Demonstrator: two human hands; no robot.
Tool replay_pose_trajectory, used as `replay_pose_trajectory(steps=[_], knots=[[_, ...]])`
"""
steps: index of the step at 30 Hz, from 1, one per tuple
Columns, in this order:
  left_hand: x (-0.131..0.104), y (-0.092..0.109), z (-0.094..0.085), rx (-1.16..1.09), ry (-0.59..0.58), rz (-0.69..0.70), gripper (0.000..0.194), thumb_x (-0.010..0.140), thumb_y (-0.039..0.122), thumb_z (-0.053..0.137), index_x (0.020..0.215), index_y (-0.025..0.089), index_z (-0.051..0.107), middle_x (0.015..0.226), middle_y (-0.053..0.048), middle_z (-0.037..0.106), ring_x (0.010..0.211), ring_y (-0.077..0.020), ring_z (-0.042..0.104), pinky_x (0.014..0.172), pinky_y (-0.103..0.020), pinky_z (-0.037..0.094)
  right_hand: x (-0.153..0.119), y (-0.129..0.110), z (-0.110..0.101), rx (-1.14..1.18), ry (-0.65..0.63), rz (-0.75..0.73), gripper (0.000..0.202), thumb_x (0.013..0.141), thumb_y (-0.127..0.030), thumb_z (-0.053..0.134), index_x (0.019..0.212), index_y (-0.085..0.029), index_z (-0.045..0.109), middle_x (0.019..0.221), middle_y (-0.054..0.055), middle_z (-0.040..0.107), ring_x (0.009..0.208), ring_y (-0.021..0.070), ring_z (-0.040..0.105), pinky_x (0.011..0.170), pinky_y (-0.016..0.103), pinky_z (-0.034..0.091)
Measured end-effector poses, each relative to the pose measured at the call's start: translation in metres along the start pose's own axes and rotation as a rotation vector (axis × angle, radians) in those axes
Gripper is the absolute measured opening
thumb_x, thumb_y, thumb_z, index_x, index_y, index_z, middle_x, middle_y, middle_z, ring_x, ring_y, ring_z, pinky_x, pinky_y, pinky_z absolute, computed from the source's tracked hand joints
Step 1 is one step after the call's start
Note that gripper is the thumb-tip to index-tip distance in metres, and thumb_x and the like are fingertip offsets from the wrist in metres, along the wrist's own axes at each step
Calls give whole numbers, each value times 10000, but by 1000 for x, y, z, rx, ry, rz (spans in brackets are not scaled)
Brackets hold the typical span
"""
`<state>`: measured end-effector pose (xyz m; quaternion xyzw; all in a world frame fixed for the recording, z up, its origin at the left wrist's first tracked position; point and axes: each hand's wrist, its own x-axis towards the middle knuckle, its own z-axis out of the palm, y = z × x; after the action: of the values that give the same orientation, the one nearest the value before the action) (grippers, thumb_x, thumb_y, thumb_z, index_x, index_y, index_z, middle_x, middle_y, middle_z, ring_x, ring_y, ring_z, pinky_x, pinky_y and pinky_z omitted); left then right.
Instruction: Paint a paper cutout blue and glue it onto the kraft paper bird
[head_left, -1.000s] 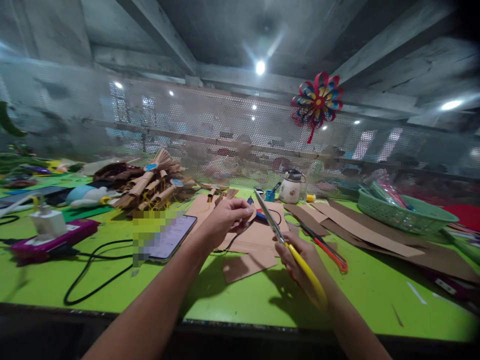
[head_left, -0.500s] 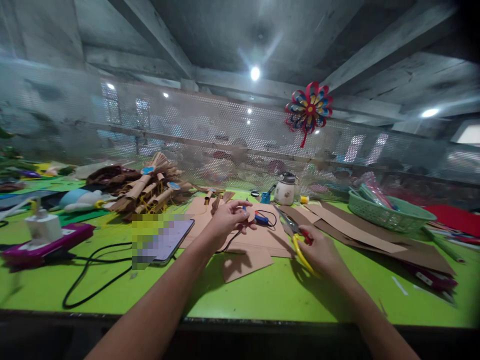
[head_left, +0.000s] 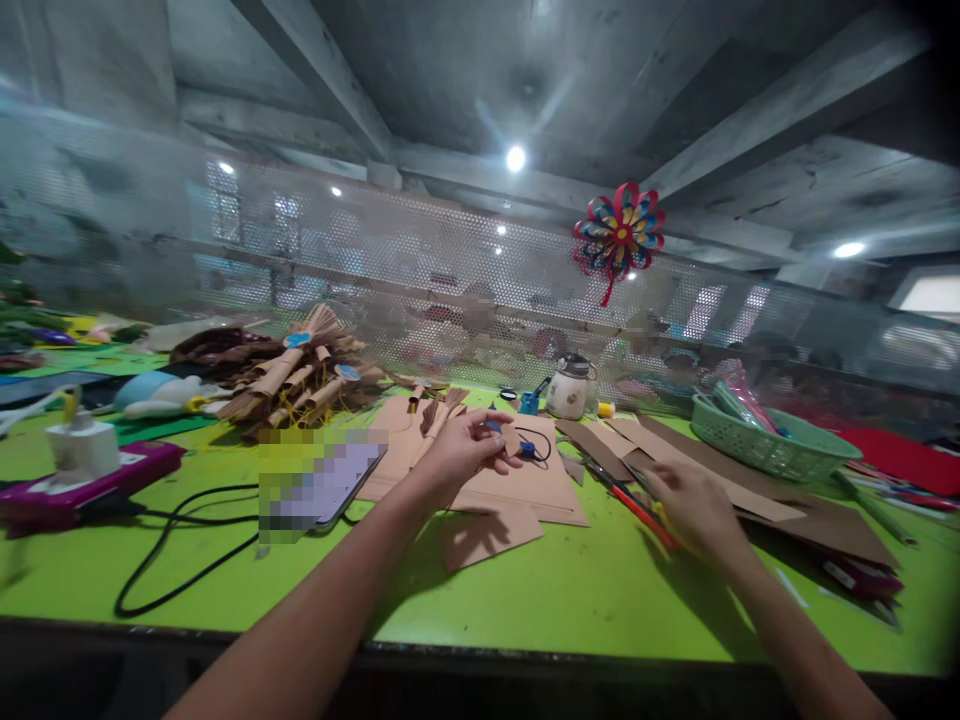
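My left hand (head_left: pixel 469 445) is raised over the brown card. Its thumb and fingertips are pinched around a small brown card piece (head_left: pixel 511 438), with a bit of blue beside it. My right hand (head_left: pixel 694 505) is smeared by motion at the right, its fingers bent down over the red-and-yellow scissors (head_left: pixel 641 515). The scissors lie low at the table with dark blades pointing away to the left. Whether the fingers still grip them is not clear. Below my left hand are a large brown card sheet (head_left: pixel 480 490) and a smaller card piece (head_left: pixel 493 538).
A tablet-like device (head_left: pixel 352 485) and a purple power strip (head_left: pixel 154 462) with looping cable lie left. Behind are paper bundles (head_left: pixel 300 385) and a white jar (head_left: pixel 568 388). Card strips (head_left: pixel 705 465) and a green basket (head_left: pixel 772 440) stand right, on a green table (head_left: pixel 570 600).
My right hand has moved right, and its hold on the scissors looks different; they now lie lower with the red handle showing. My left hand stays nearly in place with the card piece.
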<state>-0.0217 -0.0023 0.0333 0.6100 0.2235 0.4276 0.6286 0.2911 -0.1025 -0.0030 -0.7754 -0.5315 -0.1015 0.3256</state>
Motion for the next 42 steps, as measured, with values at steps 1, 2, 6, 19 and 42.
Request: replay_pose_trajectory(steps=[1,2,6,19,42], knots=[[0,-1,1,3,-13,5,393,751,150,690,1115,88,556,622,5,614,674,-190,705,583,-236,510,-2,-21,0,161,-59,-73,347,839,-401,535,934,-138,740,945,147,731,822,263,666,770,380,491],[0,-2,1,2,-30,10,424,749,161,700,1138,85,552,633,3,615,676,-188,704,585,-237,508,-3,-43,2,309,-110,-135,358,845,-433,538,944,-150,734,939,124,730,802,240,663,748,364,500],[-1,-8,1,0,-115,38,544,738,217,741,1225,106,526,663,9,612,648,-162,681,572,-228,485,-5,-118,17,751,-367,-268,360,839,-469,581,899,-147,731,826,81,702,767,194,614,671,318,497],[-2,-9,7,78,-214,8,578,762,221,718,1277,86,492,662,-22,650,613,-137,626,570,-236,453,-12,-128,41,1336,-655,-67,255,737,-332,740,883,-123,746,760,70,691,678,141,570,626,284,416],[1,-28,16,473,-242,63,412,843,320,605,1214,141,610,812,-62,690,639,-145,630,566,-240,488,-15,-124,64,734,-140,-369,115,693,-222,646,625,-180,563,690,15,582,589,127,504,550,260,419]])
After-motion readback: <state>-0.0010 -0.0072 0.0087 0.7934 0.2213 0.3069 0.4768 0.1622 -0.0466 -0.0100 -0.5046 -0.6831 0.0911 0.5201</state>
